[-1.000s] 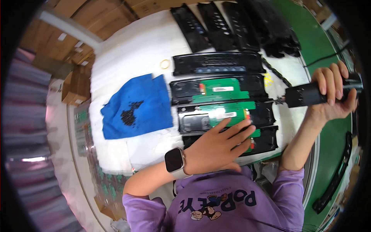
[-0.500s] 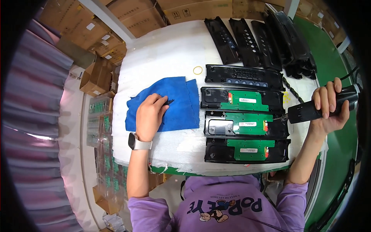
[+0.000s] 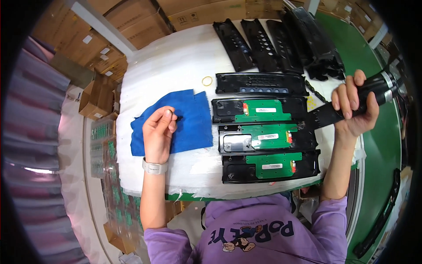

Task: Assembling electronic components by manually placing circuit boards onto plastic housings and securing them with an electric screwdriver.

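Note:
My left hand (image 3: 159,130) is raised over a blue cloth (image 3: 195,134), thumb and fingertips pinched together. Whatever lies in the pinch is too small to make out. Beside the fingertips, a small dark heap of what look like screws (image 3: 179,118) rests on the cloth, partly hidden. In my right hand (image 3: 355,108) is a black electric screwdriver (image 3: 327,116), tilted with its tip toward the right part of a black plastic panel (image 3: 303,140). That panel carries a green circuit board (image 3: 269,137). Similar boards (image 3: 266,110) sit in the panels before and behind it.
Behind these lies another black panel (image 3: 263,82); more long black panels (image 3: 259,44) and a stack of black housings (image 3: 314,42) stand at the back right. A yellow ring (image 3: 207,81) lies behind the cloth. Cardboard boxes (image 3: 136,22) line the far side.
My left hand has lifted from the small dark heap and turned, its fingers now pinched. The screwdriver is tilted more steeply, my right hand moving with it. The whole view has shifted slightly.

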